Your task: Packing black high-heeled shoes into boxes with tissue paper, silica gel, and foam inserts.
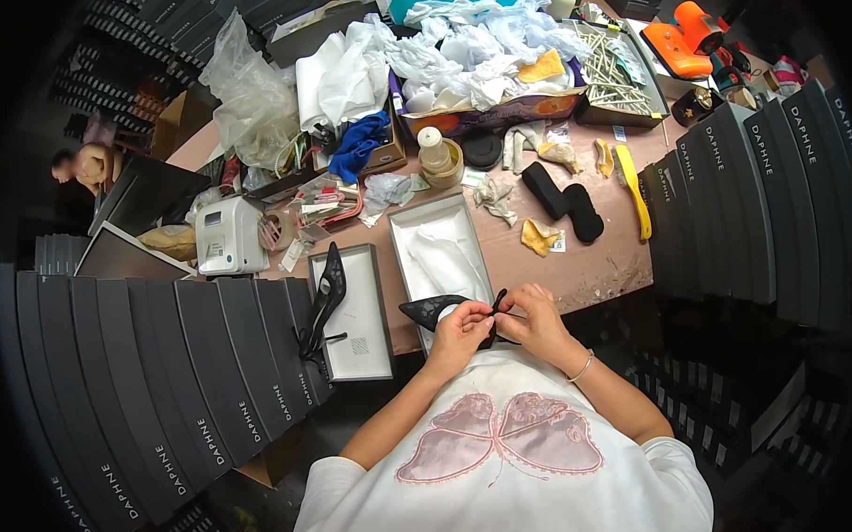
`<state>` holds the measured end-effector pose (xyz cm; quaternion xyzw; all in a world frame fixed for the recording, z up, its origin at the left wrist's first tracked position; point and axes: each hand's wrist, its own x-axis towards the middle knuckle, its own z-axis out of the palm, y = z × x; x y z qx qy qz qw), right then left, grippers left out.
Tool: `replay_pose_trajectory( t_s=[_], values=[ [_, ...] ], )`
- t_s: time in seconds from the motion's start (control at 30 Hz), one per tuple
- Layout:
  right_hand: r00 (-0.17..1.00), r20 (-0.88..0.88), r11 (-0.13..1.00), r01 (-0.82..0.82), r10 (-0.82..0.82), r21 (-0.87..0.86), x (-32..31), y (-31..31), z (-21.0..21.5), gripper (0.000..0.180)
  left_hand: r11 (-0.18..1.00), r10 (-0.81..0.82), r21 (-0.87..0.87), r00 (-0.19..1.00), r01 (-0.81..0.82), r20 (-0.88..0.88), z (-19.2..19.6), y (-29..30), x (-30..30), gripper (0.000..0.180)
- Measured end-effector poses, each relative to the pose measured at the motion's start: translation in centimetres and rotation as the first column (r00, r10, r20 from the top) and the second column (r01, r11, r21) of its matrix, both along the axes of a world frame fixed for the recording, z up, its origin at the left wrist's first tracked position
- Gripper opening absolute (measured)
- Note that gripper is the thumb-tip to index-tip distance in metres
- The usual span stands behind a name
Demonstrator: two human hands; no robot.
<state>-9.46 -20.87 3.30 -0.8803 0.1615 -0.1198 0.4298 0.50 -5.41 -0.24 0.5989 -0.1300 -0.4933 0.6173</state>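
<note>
Close to my body I hold a pointed black lace shoe (429, 310), its toe aimed left and some white filling showing inside it. My left hand (459, 337) is closed, fingertips pinching at the back part of the shoe. My right hand (540, 324) pinches the thin black strap (501, 299) just beside it. Both sets of fingertips nearly meet, and they hide the heel end. A matching black heeled shoe (327, 295) rests on a grey-edged white box lid (372, 306) to the left. Ahead of my hands lies an open shoebox (478, 232) with white tissue paper (447, 263) inside.
Stacked dark shoeboxes (150, 378) line the left, with more (728, 202) on the right. A white label printer (230, 236), a bottle (434, 152), black pads (566, 201), yellow cloths (540, 236) and a yellow strap (634, 193) lie on the table. Behind them stands a carton of crumpled paper (480, 57).
</note>
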Motion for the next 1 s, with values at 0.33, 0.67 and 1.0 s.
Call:
replay_pose_trajectory(
  t_s=[0.33,0.67,1.0],
  values=[
    [0.968,-0.25,0.474,0.226,-0.013,0.851,0.2,0.3,-2.2,0.005,0.982,0.076,-0.165,0.992,-0.092,-0.097,-1.5,-0.1,-0.5,0.01],
    [0.991,-0.11,0.849,-0.011,0.082,0.528,0.6,-0.8,-0.8,0.012,0.982,0.069,-0.166,0.992,-0.085,-0.102,-1.5,-0.2,-0.6,0.012],
    [0.948,-0.12,0.78,-0.165,0.293,0.603,1.5,-2.3,-0.8,0.012,0.997,-0.064,0.069,0.879,0.036,0.472,1.4,-0.3,-0.4,0.008]
  ],
)
